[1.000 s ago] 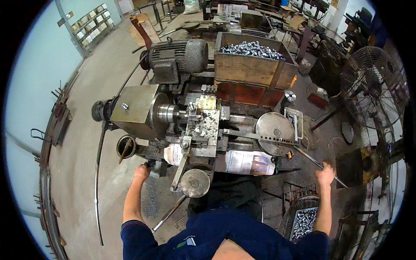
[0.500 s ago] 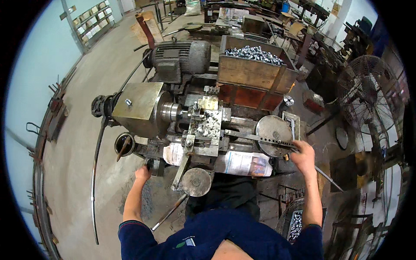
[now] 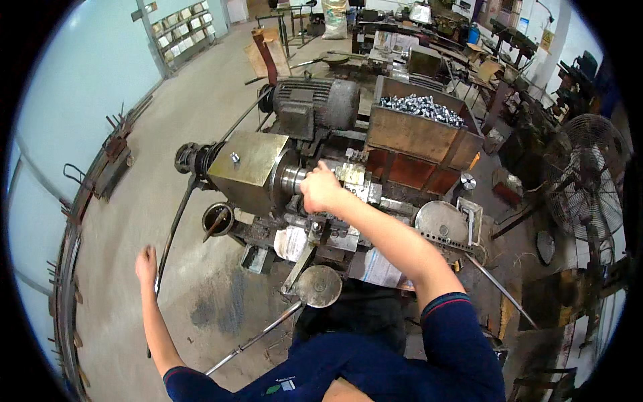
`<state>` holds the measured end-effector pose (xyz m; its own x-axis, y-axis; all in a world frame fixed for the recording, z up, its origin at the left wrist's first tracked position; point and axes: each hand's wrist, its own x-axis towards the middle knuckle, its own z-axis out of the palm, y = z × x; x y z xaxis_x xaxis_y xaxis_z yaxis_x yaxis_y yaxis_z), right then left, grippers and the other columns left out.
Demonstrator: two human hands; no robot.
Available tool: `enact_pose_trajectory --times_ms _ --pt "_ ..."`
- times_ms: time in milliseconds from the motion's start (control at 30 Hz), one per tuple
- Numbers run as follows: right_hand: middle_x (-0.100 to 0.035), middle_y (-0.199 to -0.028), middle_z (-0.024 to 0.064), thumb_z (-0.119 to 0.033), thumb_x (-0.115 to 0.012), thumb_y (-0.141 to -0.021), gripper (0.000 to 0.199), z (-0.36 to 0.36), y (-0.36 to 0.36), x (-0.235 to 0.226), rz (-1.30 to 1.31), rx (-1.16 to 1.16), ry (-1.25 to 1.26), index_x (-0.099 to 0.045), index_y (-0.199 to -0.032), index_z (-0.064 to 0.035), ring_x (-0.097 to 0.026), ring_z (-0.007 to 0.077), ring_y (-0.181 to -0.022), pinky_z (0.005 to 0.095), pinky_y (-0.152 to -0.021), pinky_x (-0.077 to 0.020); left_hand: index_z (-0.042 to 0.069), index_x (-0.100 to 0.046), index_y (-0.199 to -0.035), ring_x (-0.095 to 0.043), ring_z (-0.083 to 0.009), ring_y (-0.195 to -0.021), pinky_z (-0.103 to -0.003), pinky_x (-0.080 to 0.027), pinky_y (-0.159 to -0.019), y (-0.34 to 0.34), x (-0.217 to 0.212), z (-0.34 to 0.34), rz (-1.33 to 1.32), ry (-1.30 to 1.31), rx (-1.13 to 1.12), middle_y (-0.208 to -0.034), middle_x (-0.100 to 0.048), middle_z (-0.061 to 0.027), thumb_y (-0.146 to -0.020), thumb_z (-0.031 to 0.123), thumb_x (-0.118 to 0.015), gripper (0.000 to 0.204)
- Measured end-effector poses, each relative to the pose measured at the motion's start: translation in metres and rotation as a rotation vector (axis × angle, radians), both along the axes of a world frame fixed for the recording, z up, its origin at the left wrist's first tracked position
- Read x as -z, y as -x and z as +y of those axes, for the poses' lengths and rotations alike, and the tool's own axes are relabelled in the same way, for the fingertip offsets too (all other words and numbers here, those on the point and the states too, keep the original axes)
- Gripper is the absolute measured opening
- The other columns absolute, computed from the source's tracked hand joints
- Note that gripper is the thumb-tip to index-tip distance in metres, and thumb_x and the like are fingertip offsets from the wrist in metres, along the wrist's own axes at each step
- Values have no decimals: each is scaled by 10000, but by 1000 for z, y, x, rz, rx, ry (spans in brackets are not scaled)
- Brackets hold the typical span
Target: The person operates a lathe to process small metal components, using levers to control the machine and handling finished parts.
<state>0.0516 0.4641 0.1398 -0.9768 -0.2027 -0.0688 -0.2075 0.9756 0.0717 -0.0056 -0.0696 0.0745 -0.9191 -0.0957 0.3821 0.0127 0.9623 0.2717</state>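
Note:
My right hand [image 3: 321, 189] reaches across the lathe to the front of the shiny spindle chuck [image 3: 289, 179], its fingers bent there. Whatever they hold is hidden behind the hand. Out to the left, my left hand [image 3: 145, 265] is closed at the long dark lever [image 3: 175, 231], which hangs down from the back end of the headstock [image 3: 244, 164]. Right of the chuck, the tool slide [image 3: 353, 175] is partly covered by my right forearm. A small metal part [image 3: 234, 157] stands on the headstock cover.
A wooden box [image 3: 415, 127] heaped with small shiny metal parts stands behind the lathe. A motor [image 3: 315, 104] is at the back, a pot with a brush [image 3: 218, 220] at the left. Round discs [image 3: 319, 286] and a handle rod [image 3: 258, 335] jut nearby. A large fan [image 3: 586, 177] stands right.
My right hand has left the perforated bar at the right and moved left to the chuck. From the lathe's front left, my left hand has moved outward to the lever. The view has shifted.

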Motion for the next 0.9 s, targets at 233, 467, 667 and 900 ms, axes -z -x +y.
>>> enact_pose_trajectory --times_ms 233,467,667,900 --pt "-655 -821 107 -199 -633 -566 192 17 6 13 58 10 71 -689 -732 -118 -594 275 -864 413 -886 -365 -2 -571 -739 -591 -406 -682 -474 -455 -626 -86 21 89 -164 53 -80 -663 -588 -220 -758 437 -631 444" --pt "-645 -822 136 -223 -568 -660 189 14 -9 7 97 -24 -68 -691 -750 -111 -583 299 -877 486 -1024 -234 -25 -544 -713 -602 -246 -522 -347 -474 -504 -66 15 88 -498 -317 83 -583 -572 -153 -760 235 -645 283" --pt "-570 -741 125 -281 -615 -528 272 68 -62 -66 388 -52 0 -665 -663 -51 -541 298 -812 464 -982 -320 -107 -536 -958 -611 -199 -532 -311 -504 -492 -40 42 70 -628 -898 284 -623 -596 -133 -780 89 -601 274" --pt "-360 -1341 224 -177 -624 -548 556 205 -96 -105 701 515 154 -615 -1100 -108 -398 391 -1175 404 -985 -359 -91 -544 -964 -613 -208 -563 -324 -517 -520 -42 34 81 -611 -890 312 -646 -591 -124 -803 88 -604 248"
